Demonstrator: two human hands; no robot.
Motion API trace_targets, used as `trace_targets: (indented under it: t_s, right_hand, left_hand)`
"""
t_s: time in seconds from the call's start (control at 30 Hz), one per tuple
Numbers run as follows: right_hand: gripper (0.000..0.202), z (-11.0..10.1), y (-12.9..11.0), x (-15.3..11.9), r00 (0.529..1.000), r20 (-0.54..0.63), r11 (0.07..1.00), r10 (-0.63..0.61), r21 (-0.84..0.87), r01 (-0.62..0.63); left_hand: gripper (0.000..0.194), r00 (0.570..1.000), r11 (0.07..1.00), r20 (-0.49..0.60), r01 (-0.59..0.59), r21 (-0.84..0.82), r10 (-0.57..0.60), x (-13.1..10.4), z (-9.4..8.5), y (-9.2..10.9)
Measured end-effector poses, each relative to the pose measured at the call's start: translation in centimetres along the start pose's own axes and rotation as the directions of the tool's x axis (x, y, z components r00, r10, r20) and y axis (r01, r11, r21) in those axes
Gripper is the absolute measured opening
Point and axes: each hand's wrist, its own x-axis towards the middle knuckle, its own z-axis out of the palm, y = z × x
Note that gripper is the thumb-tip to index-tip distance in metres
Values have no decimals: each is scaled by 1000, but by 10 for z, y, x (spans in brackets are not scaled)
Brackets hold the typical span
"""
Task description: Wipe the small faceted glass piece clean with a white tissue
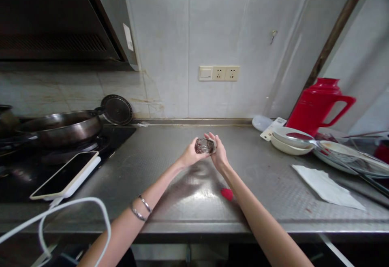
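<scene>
Above the middle of the metal counter, both hands are together around a small, round, shiny see-through object that looks like a glass cup (204, 146). My left hand (191, 154) is wrapped round its left and lower side, thumb up. My right hand (219, 153) is closed against its right side, with the fingertips behind the rim. A greyish edge shows between the cup and the right palm, too small to make out. Under my right forearm lies a small red thing (226, 194), partly hidden.
On the left, a steel pan (60, 127) sits on the black stove, with a phone (68, 174) on a white power bank and a white cable (75, 200). Right: a red thermos jug (317, 105), stacked bowls (288, 146), a plate (337, 159) and a white napkin (326, 188).
</scene>
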Motion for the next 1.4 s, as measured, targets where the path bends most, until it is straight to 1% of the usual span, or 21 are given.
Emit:
trace_targets:
  t_s: [0.13,0.3,0.47,0.6,0.7,0.8,0.9,1.0,1.07,1.1,1.13,1.17,1.23,1.27,1.3,1.33,1.4]
  right_hand:
    - [32,2,-6,0,1000,-26,1000,16,27,-15]
    - [32,2,-6,0,1000,8,1000,9,11,-10]
    - [31,0,-4,0,999,48,997,-26,-69,29]
    - [39,-4,-1,1,998,56,990,-23,-138,30]
    - [46,-7,2,2,999,37,986,2,-165,5]
    - [46,-7,6,1,1000,28,989,8,-149,-3]
    - [42,-3,11,-2,1000,16,992,-6,-125,8]
    - [39,1,16,-6,1000,16,993,-17,-116,19]
    - [38,1,20,-7,1000,22,994,-12,-107,14]
    - [37,1,21,-6,1000,18,994,-3,-109,5]
    - [36,0,21,-5,1000,2,994,4,-111,-4]
    - [35,-1,20,-4,1000,-21,994,10,-110,-12]
    - [33,-4,17,0,997,-66,996,39,-78,-44]
    - [32,-5,14,2,995,-78,996,67,-51,-71]
    - [32,-6,11,3,992,-79,995,98,-25,-100]
    - [33,-7,7,4,989,-71,992,129,-6,-129]
    - [35,-7,2,5,983,-46,984,177,-7,-177]
  left_hand:
    - [73,999,998,8,-53,-17,53,-1,0,3]
    - [63,998,997,-54,-36,-73,32,-7,3,4]
    - [65,995,994,-96,-16,-112,5,-11,2,3]
    - [68,996,994,-92,-6,-109,-4,-9,3,-6]
    - [74,996,993,-80,-52,-102,44,-7,4,-19]
    - [76,990,994,-98,-102,-42,98,-5,6,-28]
    - [79,976,992,-183,-104,71,116,-5,7,-27]
    - [80,937,978,-325,-67,196,129,-6,8,-21]
    - [81,917,972,-379,-38,233,127,-8,8,-18]
    - [84,921,973,-370,-32,227,117,-8,8,-18]
    - [87,936,978,-336,-34,205,103,-9,8,-17]
    - [91,956,985,-280,-40,168,87,-10,8,-17]
    - [97,990,996,-129,-46,73,55,-11,8,-17]
    - [98,997,999,-61,-41,30,43,-11,8,-17]
    - [97,999,999,-15,-33,-1,33,-11,7,-17]
    - [96,1000,1000,6,-24,-18,24,-11,7,-16]
    - [94,1000,999,9,-16,-28,17,-10,5,-15]
